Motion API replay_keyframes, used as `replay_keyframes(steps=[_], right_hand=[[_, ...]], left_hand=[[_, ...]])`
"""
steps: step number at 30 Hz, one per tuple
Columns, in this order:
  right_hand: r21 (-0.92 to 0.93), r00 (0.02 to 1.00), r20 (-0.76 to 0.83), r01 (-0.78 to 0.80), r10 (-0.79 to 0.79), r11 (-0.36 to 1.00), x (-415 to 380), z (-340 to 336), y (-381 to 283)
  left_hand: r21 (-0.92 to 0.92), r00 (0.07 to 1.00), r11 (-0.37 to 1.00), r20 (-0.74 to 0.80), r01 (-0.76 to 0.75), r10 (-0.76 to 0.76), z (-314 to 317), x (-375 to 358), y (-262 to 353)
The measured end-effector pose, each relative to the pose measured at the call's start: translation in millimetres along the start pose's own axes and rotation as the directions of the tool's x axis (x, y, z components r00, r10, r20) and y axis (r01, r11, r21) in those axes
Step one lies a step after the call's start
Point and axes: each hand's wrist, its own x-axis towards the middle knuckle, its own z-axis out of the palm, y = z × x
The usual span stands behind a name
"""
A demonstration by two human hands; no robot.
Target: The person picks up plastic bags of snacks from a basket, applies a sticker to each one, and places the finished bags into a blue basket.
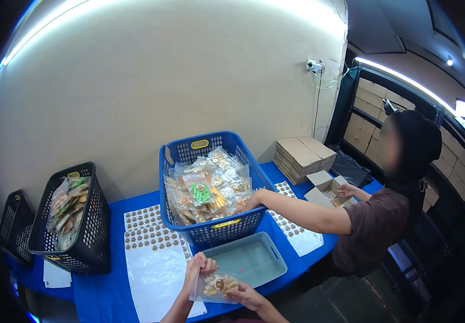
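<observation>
A clear plastic bag of pale snack sticks [211, 289], with a round brown sticker [221, 283] on its front, is between my two hands. My left hand [204, 264] is closed on the bag's upper left corner. Lower down on the right, the fingers of my right hand [246, 296] pinch the bag's side near the sticker. Just beyond the bag lies a shallow grey-green tray [273, 245]. Left of my hands, a sheet of round stickers [152, 269] has its lower part bare.
A blue basket [200, 237] full of bagged snacks stands ahead; a co-worker's hand [248, 202] reaches into it. The co-worker's other hand [346, 190] is at an open carton [318, 180]. Flat cardboard [302, 156] is stacked behind. Black baskets [97, 215] stand left; another sticker sheet [302, 239] lies right.
</observation>
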Motion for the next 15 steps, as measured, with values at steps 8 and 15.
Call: replay_keyframes(steps=[8, 15], right_hand=[[-0.259, 0.985, 0.159, 0.101, -0.061, 0.961, -2, 21, -35], [-0.383, 0.963, -0.027, 0.237, -0.267, 0.893, 2, 12, -42]], left_hand=[[-0.237, 0.989, 0.971, 0.150, 0.022, 0.014, -38, -6, 28], [0.154, 0.999, 0.987, 0.040, -0.033, 0.027, -22, -18, 55]])
